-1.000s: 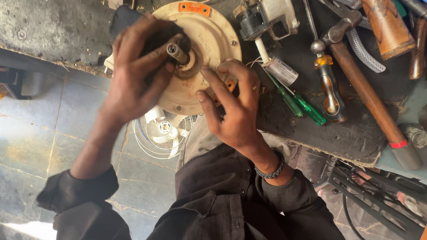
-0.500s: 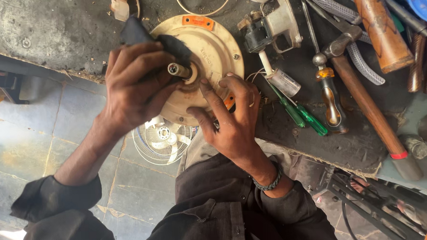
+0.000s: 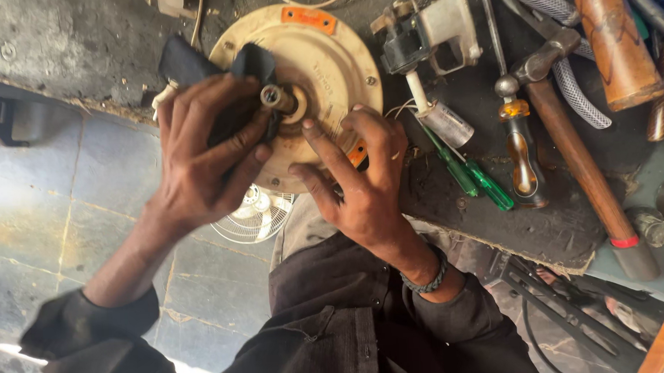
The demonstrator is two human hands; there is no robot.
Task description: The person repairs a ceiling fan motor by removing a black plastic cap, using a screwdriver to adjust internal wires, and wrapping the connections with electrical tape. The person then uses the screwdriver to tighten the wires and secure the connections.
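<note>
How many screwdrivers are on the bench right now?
3: two green screwdrivers lying side by side just right of the right hand, and an amber-handled one beside the hammer. More may be hidden among the tools at the top right.

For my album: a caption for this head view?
Left hand wipes motor shaft with dark cloth; right hand steadies cream motor housing.

Two small orange labels (image 3: 308, 18) sit on the cream round housing (image 3: 328, 61) (rectangular; one at its far rim).
</note>
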